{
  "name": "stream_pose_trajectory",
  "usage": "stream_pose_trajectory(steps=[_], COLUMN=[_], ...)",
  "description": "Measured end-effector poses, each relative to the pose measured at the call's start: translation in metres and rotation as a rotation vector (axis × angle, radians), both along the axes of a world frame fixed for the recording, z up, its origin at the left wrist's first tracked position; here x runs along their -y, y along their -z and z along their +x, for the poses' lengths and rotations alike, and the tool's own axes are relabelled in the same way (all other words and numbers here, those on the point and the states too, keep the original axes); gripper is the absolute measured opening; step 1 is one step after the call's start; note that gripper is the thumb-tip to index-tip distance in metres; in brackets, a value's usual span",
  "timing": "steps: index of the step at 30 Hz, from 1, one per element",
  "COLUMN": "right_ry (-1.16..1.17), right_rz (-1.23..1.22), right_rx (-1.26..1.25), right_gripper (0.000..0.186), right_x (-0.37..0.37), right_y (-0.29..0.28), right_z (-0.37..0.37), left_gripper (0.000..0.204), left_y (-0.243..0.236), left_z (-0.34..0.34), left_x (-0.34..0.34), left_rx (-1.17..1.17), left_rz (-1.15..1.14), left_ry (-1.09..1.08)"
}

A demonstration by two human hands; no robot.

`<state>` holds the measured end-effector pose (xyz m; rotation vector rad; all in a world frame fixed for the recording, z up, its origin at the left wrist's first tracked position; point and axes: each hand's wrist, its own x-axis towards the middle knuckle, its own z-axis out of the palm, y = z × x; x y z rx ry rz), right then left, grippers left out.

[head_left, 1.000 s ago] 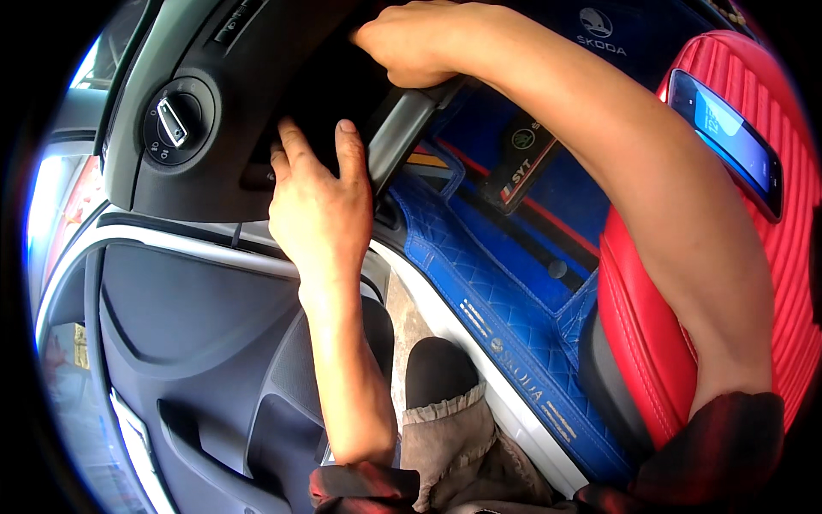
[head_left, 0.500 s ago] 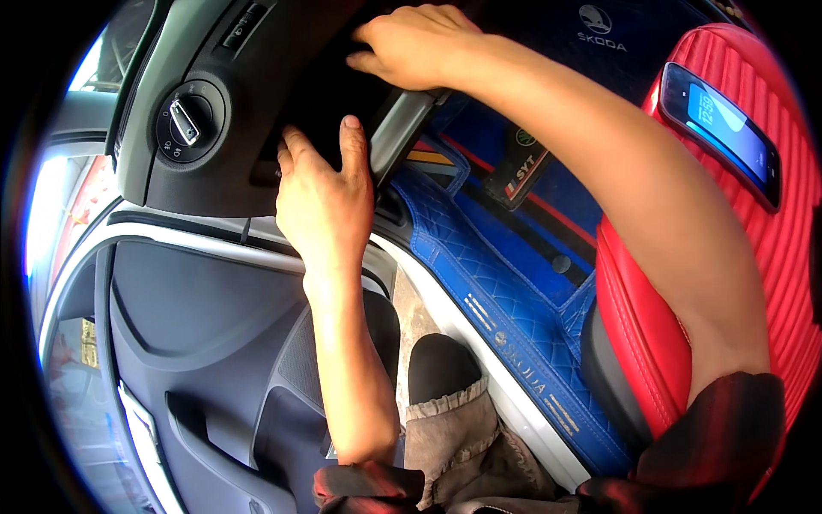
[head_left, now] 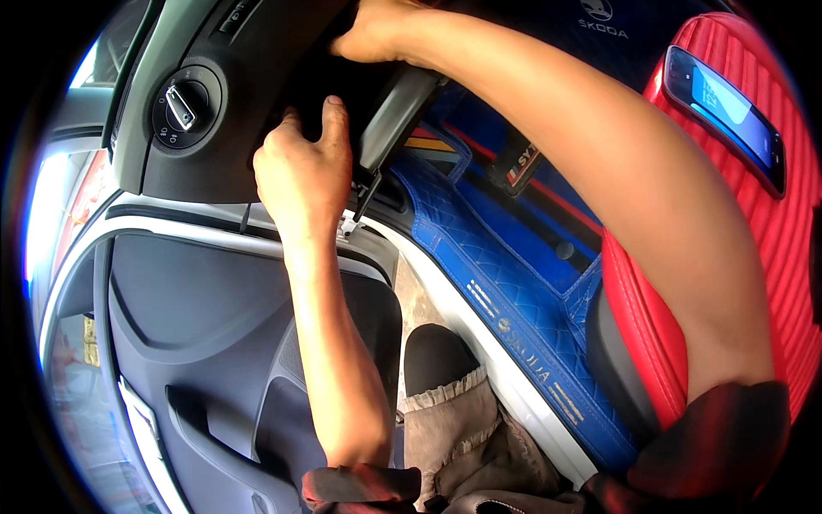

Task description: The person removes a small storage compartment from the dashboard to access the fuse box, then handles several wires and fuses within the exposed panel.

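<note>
My left hand (head_left: 304, 167) is at the lower edge of a dark opening in the black dashboard (head_left: 201, 171). Its thumb stands up, apart from the bent index finger, and the other fingertips are lost in shadow. Beyond it, my right hand (head_left: 372, 32) reaches to the far side of the same opening. Its thumb points left, while its fingers are mostly hidden in the dark at the picture's top. Beside both hands a grey panel edge (head_left: 398, 120) sticks out, with a thin dark arm below it. Nothing shows between the fingers of either hand.
A round headlight knob (head_left: 181, 107) is on the dashboard at left. The open car door (head_left: 197, 334) lies below it. To the right are a blue floor mat (head_left: 479, 231), a pedal (head_left: 518, 163) and a red seat (head_left: 659, 343) bearing a phone (head_left: 728, 120).
Both hands have moved slightly left and up in the view. My left fingers are more bent, and my right hand is farther in at the top. The thin arm under the grey panel now shows.
</note>
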<state>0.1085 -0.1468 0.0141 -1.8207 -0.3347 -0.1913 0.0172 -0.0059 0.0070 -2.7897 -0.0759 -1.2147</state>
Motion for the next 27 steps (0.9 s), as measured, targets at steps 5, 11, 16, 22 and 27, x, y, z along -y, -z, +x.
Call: stream_pose_trajectory(steps=[5,11,16,22,27], right_ry=[-0.049,-0.121,-0.093,-0.161,-0.146], right_rz=[0.114,0.089,0.064,0.040,0.038], right_rx=[-0.085,-0.034,0.000,0.063,0.060], right_gripper=[0.051,0.054,0.054,0.054,0.055], right_x=[-0.005,-0.010,-0.010,-0.007,-0.006], right_y=[-0.003,-0.001,0.002,0.004,0.004], right_z=[0.003,0.022,0.025,0.016,0.019], left_gripper=[0.049,0.045,0.043,0.047,0.056], left_y=[-0.006,-0.004,-0.004,0.003,0.014], left_z=[-0.002,0.000,0.001,-0.001,-0.001], left_x=[-0.003,-0.008,-0.008,-0.016,-0.019], left_rx=[-0.017,0.003,-0.013,-0.040,-0.034], left_rz=[-0.038,-0.022,-0.005,-0.035,-0.054], left_ry=[0.005,0.034,0.038,0.105,0.171])
